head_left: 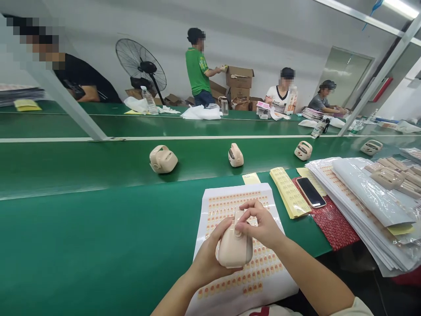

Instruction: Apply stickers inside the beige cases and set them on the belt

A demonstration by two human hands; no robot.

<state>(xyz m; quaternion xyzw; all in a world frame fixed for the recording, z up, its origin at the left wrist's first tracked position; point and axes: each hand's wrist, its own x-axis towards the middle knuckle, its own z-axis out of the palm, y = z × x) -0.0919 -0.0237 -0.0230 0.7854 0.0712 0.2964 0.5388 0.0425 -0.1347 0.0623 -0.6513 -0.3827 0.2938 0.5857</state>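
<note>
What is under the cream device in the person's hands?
A white sheet with rows of small orange spots lies below. The device, left hand and right hand cover part of its middle; whatever is printed there cannot be seen.

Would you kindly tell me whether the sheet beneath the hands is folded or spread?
Spread: the sheet lies open, its rows of orange marks showing.

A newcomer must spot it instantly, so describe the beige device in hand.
On the green table, find the white sheet bearing rows of small orange marks. Over it, the left hand holds a rounded beige device, and the right hand touches its far end. Similar beige devices stand beyond on a green strip; only this one is held.
</note>
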